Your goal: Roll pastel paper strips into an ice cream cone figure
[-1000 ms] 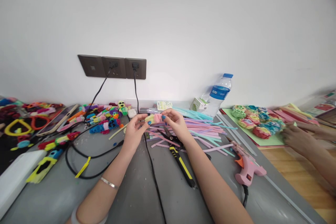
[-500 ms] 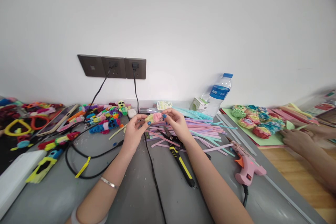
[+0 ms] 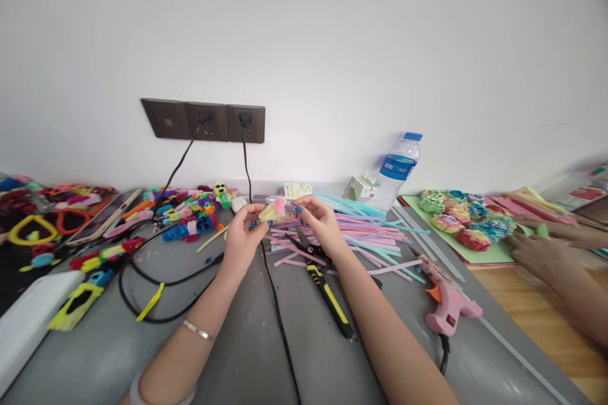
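My left hand (image 3: 244,234) pinches a small fuzzy pipe-cleaner piece (image 3: 272,209), yellow at the lower left with a pink tuft at the upper right. Just right of the tuft, my right hand (image 3: 317,220) has its thumb and forefinger drawn together. What lies between those fingertips, if anything, is too small to make out. Beneath both hands spreads a pile of pipe cleaners (image 3: 375,235) in pink, purple and turquoise. Yellow-and-black pliers (image 3: 331,299) lie under my right wrist, their jaws pointing toward the pile.
A pink glue gun (image 3: 450,311) rests at right, near a water bottle (image 3: 398,168) by the wall. Black cables (image 3: 280,323) cross the grey table. Finished pipe-cleaner figures (image 3: 190,228) crowd the left. Another person's hands (image 3: 541,253) work beside paper flowers (image 3: 475,239).
The pipe-cleaner piece has tilted, its pink end now higher and farther left. My right fingertips have come slightly away from the pink tuft. The other person's hands shifted a little.
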The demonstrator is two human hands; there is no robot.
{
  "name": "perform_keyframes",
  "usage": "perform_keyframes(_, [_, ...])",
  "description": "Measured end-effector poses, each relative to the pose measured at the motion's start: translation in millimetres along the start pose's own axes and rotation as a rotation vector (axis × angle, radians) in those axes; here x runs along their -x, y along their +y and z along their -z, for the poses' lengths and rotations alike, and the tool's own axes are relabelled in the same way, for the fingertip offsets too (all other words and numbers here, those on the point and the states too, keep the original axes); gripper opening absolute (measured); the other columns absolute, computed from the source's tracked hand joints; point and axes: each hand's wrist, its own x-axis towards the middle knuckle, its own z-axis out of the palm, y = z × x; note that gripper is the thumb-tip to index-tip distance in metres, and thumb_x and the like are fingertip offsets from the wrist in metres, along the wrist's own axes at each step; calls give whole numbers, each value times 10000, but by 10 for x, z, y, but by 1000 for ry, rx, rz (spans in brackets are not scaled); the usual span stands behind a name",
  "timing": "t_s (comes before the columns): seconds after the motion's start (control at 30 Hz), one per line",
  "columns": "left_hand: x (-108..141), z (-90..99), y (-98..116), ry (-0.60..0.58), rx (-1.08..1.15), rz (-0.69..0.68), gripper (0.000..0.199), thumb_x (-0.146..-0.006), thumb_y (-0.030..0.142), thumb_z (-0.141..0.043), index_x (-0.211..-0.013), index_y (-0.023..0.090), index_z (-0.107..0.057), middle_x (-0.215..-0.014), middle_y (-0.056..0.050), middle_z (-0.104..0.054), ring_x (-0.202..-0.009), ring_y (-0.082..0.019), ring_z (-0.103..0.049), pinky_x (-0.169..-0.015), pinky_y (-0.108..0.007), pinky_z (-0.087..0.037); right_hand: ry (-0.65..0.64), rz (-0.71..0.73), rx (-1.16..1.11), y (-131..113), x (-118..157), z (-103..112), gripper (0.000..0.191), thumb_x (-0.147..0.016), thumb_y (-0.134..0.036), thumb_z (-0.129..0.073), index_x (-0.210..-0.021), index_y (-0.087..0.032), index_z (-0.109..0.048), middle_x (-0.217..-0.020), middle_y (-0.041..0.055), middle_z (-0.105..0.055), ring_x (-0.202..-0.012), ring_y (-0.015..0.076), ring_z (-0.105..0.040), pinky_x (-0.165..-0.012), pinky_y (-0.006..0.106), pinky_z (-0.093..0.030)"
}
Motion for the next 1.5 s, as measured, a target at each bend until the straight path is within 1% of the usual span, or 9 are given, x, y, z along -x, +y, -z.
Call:
perform_keyframes(0.17, [28, -31, 52, -31, 83, 104, 351, -692, 373, -754, -972, 175, -678, -1076, -83, -669, -961, -237, -661, -775, -339, -573, 6, -4, 9, 10, -4, 6, 280, -806, -451, -659, -892, -186, -632, -734, 6, -575, -620, 116, -469, -567, 250, -385])
perform_keyframes(0.3, [34, -38, 66, -61, 79, 155, 356, -697, 404, -748, -955, 165, -698, -1014, -80, -678, -903, -225, -673, -703, -304, -588, 10, -3, 9, 1, -8, 8, 272, -806, -429, -655, -913, -179, -647, -776, 20, -600, -622, 113, -469, -562, 251, -378])
perform_keyframes(0.4, [34, -32, 68, -73, 71, 155, 363, -695, 407, -748, -962, 166, -703, -995, -77, -680, -899, -224, -671, -685, -295, -590, 1, -13, 16, -12, -7, 7, 271, -816, -421, -643, -931, -176, -663, -801, 30, -626, -621, 114, -473, -566, 256, -382])
perform_keyframes(0.53, [37, -30, 78, -85, 54, 150, 355, -681, 381, -758, -956, 163, -708, -1017, -83, -685, -904, -230, -669, -682, -300, -588, 2, -10, 5, 2, -7, 4, 260, -822, -418, -647, -913, -176, -675, -780, 26, -638, -625, 116, -495, -578, 256, -396])
perform_keyframes(0.7, [32, -29, 69, -91, 47, 148, 345, -691, 369, -745, -971, 170, -715, -1037, -84, -699, -864, -221, -674, -680, -308, -584, -5, -10, -24, 52, -11, 8, 252, -805, -423, -687, -873, -181, -682, -792, 29, -660, -689, 135, -558, -639, 268, -441])
perform_keyframes(0.9, [28, -14, 42, -75, 63, 145, 364, -692, 399, -755, -971, 170, -712, -1000, -75, -702, -853, -206, -679, -699, -301, -585, -15, 5, -57, 73, -21, 16, 243, -776, -424, -728, -828, -190, -686, -789, 24, -670, -727, 146, -595, -686, 278, -469])
perform_keyframes(1.1, [30, -8, 23, -43, 99, 144, 377, -684, 423, -776, -952, 167, -710, -958, -68, -718, -851, -199, -687, -756, -316, -587, -11, 19, -45, 89, -24, 15, 266, -766, -444, -731, -820, -188, -681, -766, 21, -659, -703, 141, -580, -661, 275, -458])
perform_keyframes(1.33, [21, -5, 33, -35, 116, 152, 368, -683, 421, -786, -938, 166, -712, -938, -70, -725, -844, -199, -686, -760, -320, -586, -13, 10, -10, 58, -21, 10, 316, -750, -489, -726, -809, -185, -665, -750, 25, -647, -684, 144, -560, -640, 279, -446])
perform_keyframes(1.5, [37, -32, 71, -44, 174, 209, 346, -649, 389, -809, -896, 170, -704, -909, -41, -693, -833, -169, -664, -760, -295, -575, 2, -14, 19, 8, -6, 8, 320, -789, -493, -681, -859, -181, -657, -748, 26, -621, -654, 134, -514, -607, 271, -420])
